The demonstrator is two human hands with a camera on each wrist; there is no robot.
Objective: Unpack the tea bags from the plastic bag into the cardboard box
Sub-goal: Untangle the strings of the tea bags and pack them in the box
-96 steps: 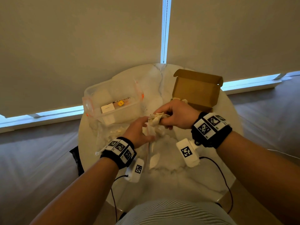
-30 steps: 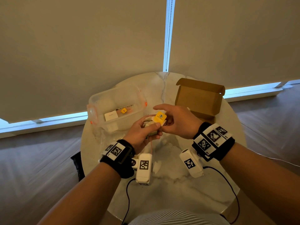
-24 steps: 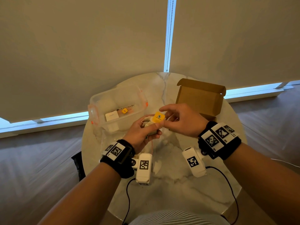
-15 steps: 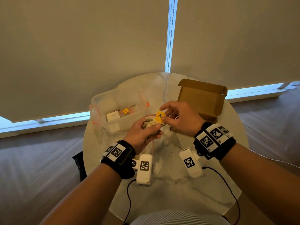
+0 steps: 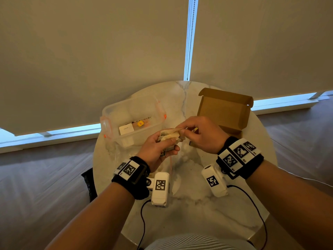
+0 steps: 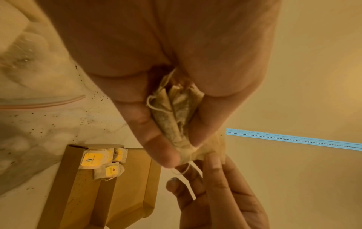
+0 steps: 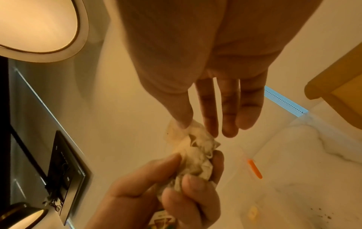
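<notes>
Above the round white marble worktop (image 5: 189, 204), the left hand (image 5: 158, 150) grips a crumpled bunch of pale paper tea bags (image 5: 169, 137), fingers (image 6: 154, 136) and thumb curled tightly round it. The right hand (image 5: 201, 136) pinches one bag at the top of the bunch between thumb and forefinger, its remaining fingers (image 7: 229, 108) held nearly straight and spread.

Change from half a second earlier: the yellow square tag that the right hand then held at the top of the bunch no longer shows there, and the pinch now lies on the paper of a bag rather than on its tag. The bag's white string (image 6: 186, 168) hangs loose between the two hands.

Meaning for the task: one bag is judged to be in the act of being separated from the bunch, the next step being its transfer to the open brown cardboard box (image 5: 223, 112), which stands just beyond the right hand. Several tea bags with yellow tags (image 6: 103, 161) already lie in one end of that box, so the unpacking is partly done.

The clear plastic bag (image 5: 122, 150), flattened, lies on the worktop under and left of the left hand; whether any bags are left in it cannot be told. A clear plastic tub with orange clips (image 5: 133, 121) stands beyond it. Tangled strings may drag a second bag out with the first.
</notes>
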